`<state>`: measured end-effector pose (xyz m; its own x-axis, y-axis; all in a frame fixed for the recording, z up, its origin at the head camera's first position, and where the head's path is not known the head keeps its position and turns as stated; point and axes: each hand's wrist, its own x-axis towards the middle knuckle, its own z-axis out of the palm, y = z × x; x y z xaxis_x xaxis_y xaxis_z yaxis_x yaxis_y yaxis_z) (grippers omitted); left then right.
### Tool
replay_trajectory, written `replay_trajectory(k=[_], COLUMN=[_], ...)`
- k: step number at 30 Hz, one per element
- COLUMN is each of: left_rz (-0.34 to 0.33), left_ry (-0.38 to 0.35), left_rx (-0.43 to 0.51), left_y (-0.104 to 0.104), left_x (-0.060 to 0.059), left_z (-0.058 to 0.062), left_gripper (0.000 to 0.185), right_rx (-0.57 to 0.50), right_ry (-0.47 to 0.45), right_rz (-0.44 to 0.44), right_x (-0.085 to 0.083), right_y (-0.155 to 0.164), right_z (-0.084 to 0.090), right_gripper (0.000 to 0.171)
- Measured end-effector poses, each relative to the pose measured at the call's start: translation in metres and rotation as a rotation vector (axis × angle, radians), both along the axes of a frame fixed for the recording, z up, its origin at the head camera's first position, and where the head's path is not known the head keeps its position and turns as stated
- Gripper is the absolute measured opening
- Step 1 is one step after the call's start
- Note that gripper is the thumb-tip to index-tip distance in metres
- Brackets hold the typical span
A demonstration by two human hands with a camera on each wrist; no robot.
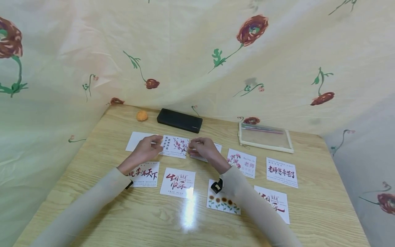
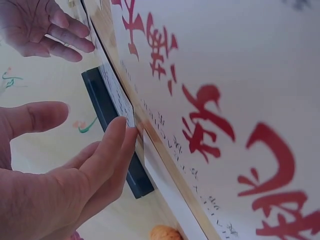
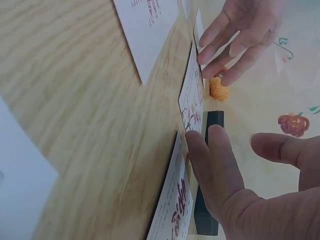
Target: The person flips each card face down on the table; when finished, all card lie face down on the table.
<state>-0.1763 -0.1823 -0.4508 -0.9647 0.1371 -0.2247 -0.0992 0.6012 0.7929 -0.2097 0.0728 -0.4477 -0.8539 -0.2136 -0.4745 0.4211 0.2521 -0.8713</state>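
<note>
A white card with red blossoms and dark lettering (image 1: pixel 174 146) lies flat on the table between both hands in the head view. At its left end, my left hand (image 1: pixel 144 150) touches the edge with fingertips, thumb held apart. My right hand (image 1: pixel 207 152) has its fingertips at the card's opposite end, its thumb also apart in the right wrist view. Under the right hand, another card (image 1: pixel 217 147) is partly covered. A blank-looking white card (image 1: pixel 135 140) lies just left of the blossom card, and a red-lettered card (image 1: pixel 148 175) is below the left wrist.
Behind the cards lie a black case (image 1: pixel 179 120), a small orange ball-like thing (image 1: pixel 142 116) and a clear zip pouch (image 1: pixel 265 137) with pens. Several more cards, including a sunflower one (image 1: pixel 223 204), lie nearer and rightward. A flowered curtain (image 1: pixel 185 51) surrounds the table.
</note>
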Motion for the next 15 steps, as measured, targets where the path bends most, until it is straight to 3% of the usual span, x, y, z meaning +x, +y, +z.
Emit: replay_trajectory(k=[15], left_rz=[0.007], left_ry=[-0.020], left_rx=[-0.035], left_y=[0.0038], left_x=[0.0018], left_z=[0.0010], left_gripper=[0.057], right_rx=[-0.038], right_ry=[-0.003], right_rz=[-0.035], right_x=[0.0092], right_y=[-0.0055], right_z=[0.0000], right_gripper=[0.044])
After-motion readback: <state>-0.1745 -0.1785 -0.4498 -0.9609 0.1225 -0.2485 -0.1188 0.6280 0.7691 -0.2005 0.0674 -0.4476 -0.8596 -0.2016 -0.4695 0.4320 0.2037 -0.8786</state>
